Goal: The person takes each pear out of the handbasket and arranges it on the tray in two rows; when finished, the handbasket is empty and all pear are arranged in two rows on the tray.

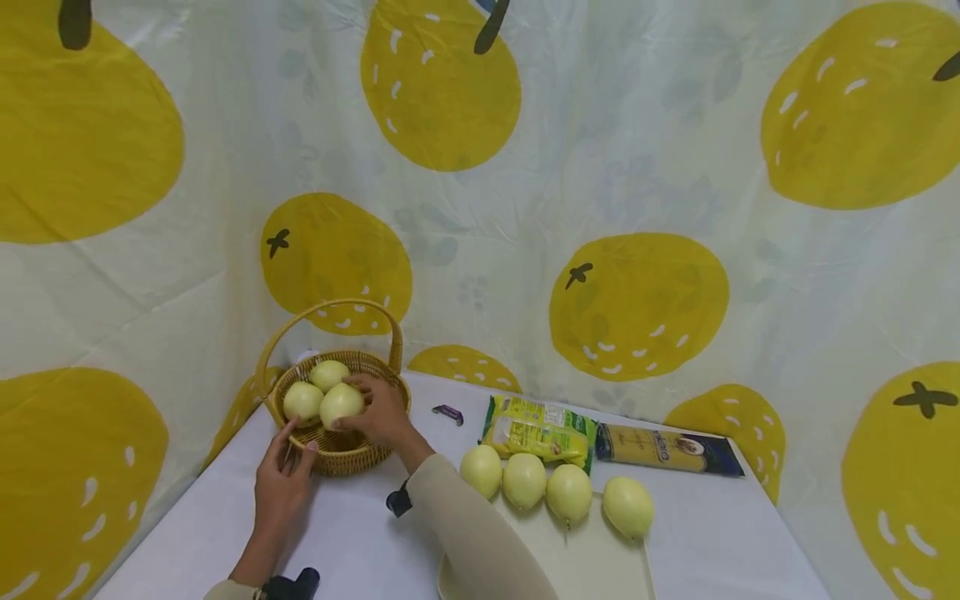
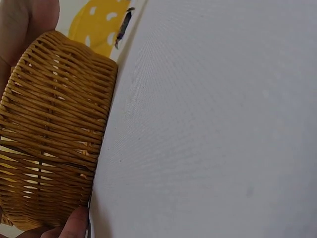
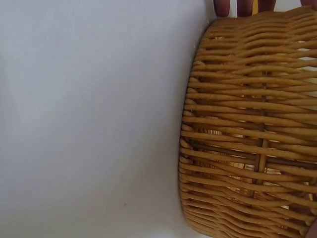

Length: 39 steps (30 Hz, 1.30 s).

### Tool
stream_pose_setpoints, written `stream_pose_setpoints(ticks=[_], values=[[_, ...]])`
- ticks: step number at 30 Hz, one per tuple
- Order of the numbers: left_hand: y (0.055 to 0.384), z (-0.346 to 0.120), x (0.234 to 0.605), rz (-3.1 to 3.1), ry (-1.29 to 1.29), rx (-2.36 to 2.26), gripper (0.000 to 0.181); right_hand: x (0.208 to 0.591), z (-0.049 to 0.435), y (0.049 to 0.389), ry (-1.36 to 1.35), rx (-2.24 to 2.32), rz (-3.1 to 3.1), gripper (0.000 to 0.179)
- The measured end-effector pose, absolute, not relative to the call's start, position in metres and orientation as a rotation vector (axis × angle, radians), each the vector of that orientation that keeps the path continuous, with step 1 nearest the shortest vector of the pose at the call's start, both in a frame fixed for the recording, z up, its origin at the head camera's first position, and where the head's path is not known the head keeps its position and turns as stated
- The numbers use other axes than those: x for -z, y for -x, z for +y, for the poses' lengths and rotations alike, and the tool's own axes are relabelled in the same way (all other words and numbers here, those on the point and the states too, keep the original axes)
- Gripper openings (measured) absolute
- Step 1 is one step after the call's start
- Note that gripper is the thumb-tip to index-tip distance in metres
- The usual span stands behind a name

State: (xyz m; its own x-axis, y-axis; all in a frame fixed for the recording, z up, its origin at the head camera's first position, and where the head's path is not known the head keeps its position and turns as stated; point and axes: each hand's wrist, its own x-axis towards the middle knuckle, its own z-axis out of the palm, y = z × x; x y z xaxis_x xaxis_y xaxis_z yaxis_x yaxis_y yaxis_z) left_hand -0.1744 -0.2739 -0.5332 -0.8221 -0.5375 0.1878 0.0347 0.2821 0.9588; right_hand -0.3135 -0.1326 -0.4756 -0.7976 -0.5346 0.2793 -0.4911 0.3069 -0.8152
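A wicker basket (image 1: 352, 461) with a tall arched handle stands at the left of the white table. Inside it lie two pale yellow pears (image 1: 303, 403), while my right hand (image 1: 383, 413) grips a third pear (image 1: 342, 407) at the basket's right inner side, thumb and fingers around it. My left hand (image 1: 282, 479) holds the front left of the basket, its fingers at the rim and wall. In the left wrist view, fingertips (image 2: 74, 224) touch the woven side low down. The right wrist view is filled by the basket's wall (image 3: 252, 124), which hides the pears.
Several more pears (image 1: 568, 493) sit along the far edge of a cream tray (image 1: 592, 560) at the right. Behind them lie a yellow-green packet (image 1: 538, 432) and a dark blue and gold packet (image 1: 667, 450). A small purple wrapper (image 1: 448, 413) lies right of the basket.
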Motion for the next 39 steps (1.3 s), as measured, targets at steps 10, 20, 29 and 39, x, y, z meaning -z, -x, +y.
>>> stream_pose_setpoints(ticks=[10, 20, 29, 39], values=[[0.170, -0.273, 0.538, -2.099, -0.467, 1.530, 0.063, 0.467, -0.106, 0.300, 0.898, 1.828, 2.351, 0.070], [0.168, -0.275, 0.532, -2.122, -0.492, 1.526, 0.062, 0.436, -0.062, 0.264, 0.792, 1.921, 2.254, 0.069], [0.173, -0.275, 0.531, -2.107, -0.482, 1.546, 0.062, 0.426, -0.023, 0.247, 0.815, 1.992, 2.194, 0.070], [0.175, -0.272, 0.530, -2.091, -0.501, 1.566, 0.062, 0.426, 0.018, 0.229, 0.749, 2.002, 2.153, 0.071]])
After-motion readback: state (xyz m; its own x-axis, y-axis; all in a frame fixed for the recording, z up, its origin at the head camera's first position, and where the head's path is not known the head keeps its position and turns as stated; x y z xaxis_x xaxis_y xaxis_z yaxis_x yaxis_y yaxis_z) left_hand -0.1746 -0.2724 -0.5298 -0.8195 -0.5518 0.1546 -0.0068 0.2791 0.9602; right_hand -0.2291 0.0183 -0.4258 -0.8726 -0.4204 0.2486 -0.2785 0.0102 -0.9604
